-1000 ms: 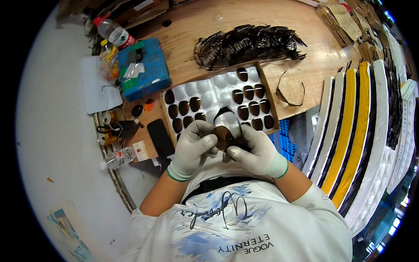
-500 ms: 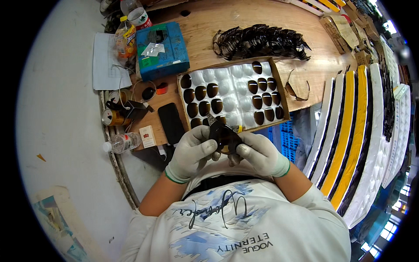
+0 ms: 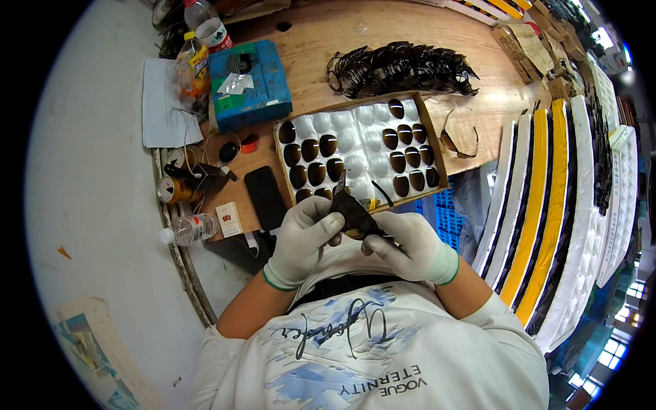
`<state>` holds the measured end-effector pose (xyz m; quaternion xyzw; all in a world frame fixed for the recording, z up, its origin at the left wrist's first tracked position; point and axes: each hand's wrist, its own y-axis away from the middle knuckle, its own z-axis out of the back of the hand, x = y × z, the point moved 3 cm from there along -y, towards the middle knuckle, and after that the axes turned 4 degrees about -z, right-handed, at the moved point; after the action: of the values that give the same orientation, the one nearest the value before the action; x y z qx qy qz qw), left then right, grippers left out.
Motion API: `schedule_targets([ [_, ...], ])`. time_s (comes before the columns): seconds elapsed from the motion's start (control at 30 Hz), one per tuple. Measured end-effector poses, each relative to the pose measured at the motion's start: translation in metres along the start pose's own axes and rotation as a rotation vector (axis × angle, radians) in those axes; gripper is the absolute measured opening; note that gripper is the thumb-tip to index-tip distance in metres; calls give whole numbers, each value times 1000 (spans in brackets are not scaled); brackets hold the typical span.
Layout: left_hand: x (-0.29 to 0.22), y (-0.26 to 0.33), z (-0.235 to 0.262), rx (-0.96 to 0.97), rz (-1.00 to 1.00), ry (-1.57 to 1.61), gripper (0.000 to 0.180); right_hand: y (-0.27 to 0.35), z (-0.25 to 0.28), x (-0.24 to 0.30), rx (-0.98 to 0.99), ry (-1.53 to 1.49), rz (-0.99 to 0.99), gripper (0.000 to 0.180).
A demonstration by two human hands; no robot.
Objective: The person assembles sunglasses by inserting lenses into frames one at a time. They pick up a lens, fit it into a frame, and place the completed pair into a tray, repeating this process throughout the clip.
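Note:
Close to my body, a pair of dark sunglasses [image 3: 355, 214] is held between both gloved hands. My left hand [image 3: 301, 239] pinches one side of it, and my right hand [image 3: 413, 247] grips the other. One thin temple arm sticks up beside the right fingers. Just beyond the hands lies a shallow cardboard box with a silvery moulded tray [image 3: 355, 156], with several brown lenses [image 3: 328, 145] in its pockets. Part of the near row of lenses is hidden by my left hand.
Behind the tray lies a heap of dark glasses frames [image 3: 403, 68]; a single pair of glasses [image 3: 459, 145] sits right of it. A blue box [image 3: 256, 102], black phone [image 3: 266, 197], cigarette pack [image 3: 229, 219] and bottle [image 3: 191, 229] are left. Long white and yellow trays [image 3: 543, 212] stand at right.
The sunglasses have turned in my hands, and a temple arm now points up near my right fingers. My right hand has shifted slightly to the right. The view has moved a little.

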<state>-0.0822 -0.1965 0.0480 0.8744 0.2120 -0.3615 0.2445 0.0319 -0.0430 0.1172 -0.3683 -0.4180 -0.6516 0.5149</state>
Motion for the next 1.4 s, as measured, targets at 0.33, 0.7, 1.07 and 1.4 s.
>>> schedule_targets([
  [0.33,-37,6,-32,-96,-130,-565,18,-5,-3,5,-162,157,-17,15],
  [0.7,-27,-17,-48,137,-68,-513,27,1,23,-13,-204,-120,-72,24],
  [1.07,41,-164,-31,62,12,-740,33,-12,124,-176,-336,598,-489,41],
  [1.4,35,-401,79,-812,215,-488,42,-33,204,-344,-235,903,-635,29],
])
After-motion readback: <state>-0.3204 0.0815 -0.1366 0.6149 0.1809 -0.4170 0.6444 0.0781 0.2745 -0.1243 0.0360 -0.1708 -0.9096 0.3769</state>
